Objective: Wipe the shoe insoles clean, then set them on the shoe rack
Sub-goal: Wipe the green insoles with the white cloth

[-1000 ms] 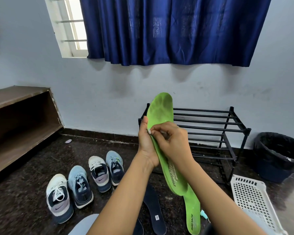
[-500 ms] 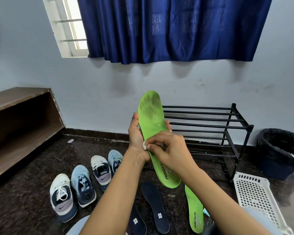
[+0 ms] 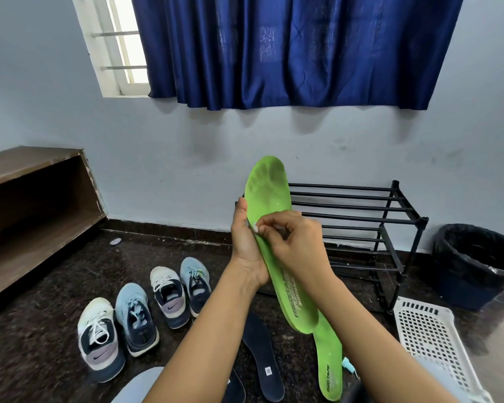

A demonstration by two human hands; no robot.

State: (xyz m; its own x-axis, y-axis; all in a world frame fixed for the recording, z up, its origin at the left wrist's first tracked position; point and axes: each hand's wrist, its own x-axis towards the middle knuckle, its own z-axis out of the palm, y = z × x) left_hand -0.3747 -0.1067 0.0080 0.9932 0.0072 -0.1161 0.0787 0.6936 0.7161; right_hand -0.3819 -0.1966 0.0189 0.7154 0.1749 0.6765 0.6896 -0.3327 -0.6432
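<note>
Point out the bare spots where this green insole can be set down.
The shoe rack's top bars right of the held insole are bare. The dark floor between the wooden shelf and the four shoes is bare too. Crowded nearest you: dark insoles, the second green insole and the white basket.

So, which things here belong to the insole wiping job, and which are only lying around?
For the job: bright green foam insole, held by the left hand; small white wipe, pinched by the right hand; second green insole and dark navy insoles on the floor; black metal shoe rack.
Just lying about: four laced sneakers; white perforated plastic basket; black bin; brown wooden shelf.
</note>
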